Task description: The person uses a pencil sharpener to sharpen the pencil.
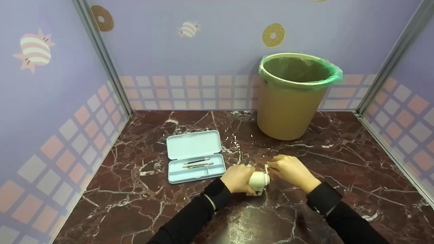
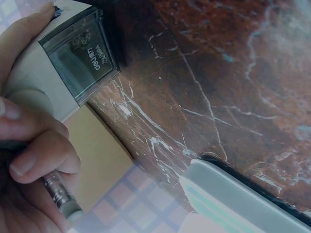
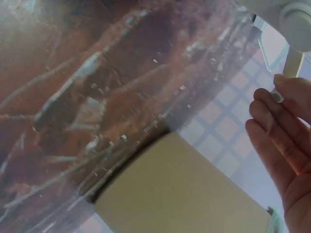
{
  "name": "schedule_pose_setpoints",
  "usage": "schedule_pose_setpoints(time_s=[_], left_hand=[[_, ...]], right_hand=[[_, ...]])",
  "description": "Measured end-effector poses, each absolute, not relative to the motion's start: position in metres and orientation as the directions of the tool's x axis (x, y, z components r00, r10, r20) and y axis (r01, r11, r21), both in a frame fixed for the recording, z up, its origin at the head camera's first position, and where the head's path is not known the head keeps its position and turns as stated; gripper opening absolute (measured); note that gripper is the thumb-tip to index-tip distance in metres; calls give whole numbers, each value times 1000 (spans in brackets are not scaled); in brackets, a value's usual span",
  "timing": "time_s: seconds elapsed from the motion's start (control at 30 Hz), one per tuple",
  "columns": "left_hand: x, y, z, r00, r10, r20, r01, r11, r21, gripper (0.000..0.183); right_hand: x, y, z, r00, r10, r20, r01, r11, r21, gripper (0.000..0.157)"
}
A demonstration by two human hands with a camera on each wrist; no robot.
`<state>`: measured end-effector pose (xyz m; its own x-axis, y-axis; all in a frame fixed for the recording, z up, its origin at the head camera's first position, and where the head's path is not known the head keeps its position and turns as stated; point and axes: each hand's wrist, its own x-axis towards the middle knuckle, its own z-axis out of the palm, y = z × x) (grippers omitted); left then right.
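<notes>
A white crank pencil sharpener [image 1: 257, 183] stands on the dark marble table, gripped around its body by my left hand [image 1: 238, 178]. In the left wrist view its clear shavings drawer [image 2: 82, 53] shows some shavings inside. A pencil [image 2: 63, 196] with a metal band and a rubber end sticks out from under the curled fingers of the same hand; its other end is hidden. On the sharpener's right side, my right hand [image 1: 291, 169] pinches the crank handle [image 3: 291, 65] between thumb and fingers.
Left of the sharpener lies an open light-blue pencil case [image 1: 193, 145], with several pencils [image 1: 198, 165] in its lower half. A tan bin [image 1: 288, 112] with a green liner [image 1: 334, 74] stands at the back right. Patterned walls border the table at the back and sides.
</notes>
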<state>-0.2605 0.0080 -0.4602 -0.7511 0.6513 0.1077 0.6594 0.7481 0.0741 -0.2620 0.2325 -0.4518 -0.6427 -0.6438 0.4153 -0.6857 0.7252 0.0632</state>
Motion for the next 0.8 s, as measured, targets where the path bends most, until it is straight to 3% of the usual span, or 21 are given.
schedule_pose_setpoints(time_s=[0.37,0.8], left_hand=[[-260,8,-459,-758,644,104,652,753,94,51],[-258,8,-461,-772,623,123,635,764,116,47]], right_hand=[[-263,230,-466,-654,-653,382,-688,724,58,4],[-253,229,-483,-682,-614,397,-649,759,58,11]])
